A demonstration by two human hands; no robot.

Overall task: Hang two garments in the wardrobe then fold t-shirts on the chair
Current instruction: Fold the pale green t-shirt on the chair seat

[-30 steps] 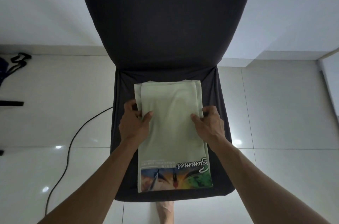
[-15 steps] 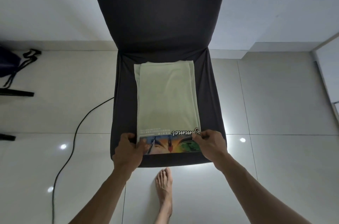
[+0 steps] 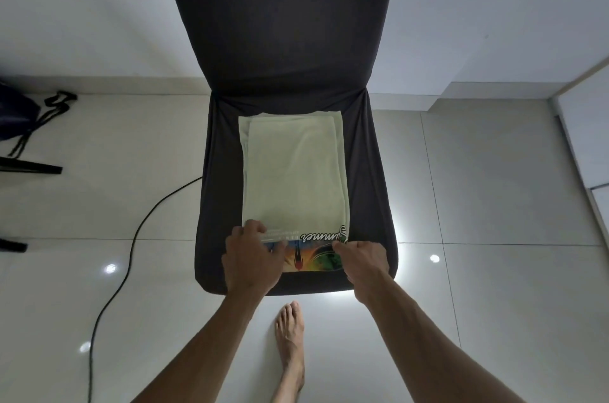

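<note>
Pale green cotton, the t-shirt [image 3: 295,171] lies as a long narrow panel down the middle of the chair [image 3: 296,40] seat, its far end close to the backrest and its near end, with the colourful print and upside-down script, close to the seat's near edge. A second ago both hands were pressing the sides of the panel at its middle; they have since slid back to the near end. The left hand [image 3: 252,259] now grips the near-left corner, fingers curled over the fabric, and the right hand [image 3: 362,259] pinches the near-right corner beside the print. The panel itself has stayed flat and straight, with the side folds already tucked in.

That shift suggests the lengthwise folding is finished and the next step is probably to lift the printed end and carry it toward the backrest to halve the shirt. Nothing has left the seat yet. No wardrobe or hanger is in view, so I cannot tell how the hanging step stands.

The seat is covered in a dark, smooth stretch cover, slightly creased where it meets the backrest. Around it is a glossy white tiled floor [image 3: 494,204] with bright light reflections. A black cable [image 3: 138,237] curves across the tiles at left, a dark bag [image 3: 19,112] with straps sits at the far left, and a bare foot [image 3: 291,336] stands just near of the chair
</note>
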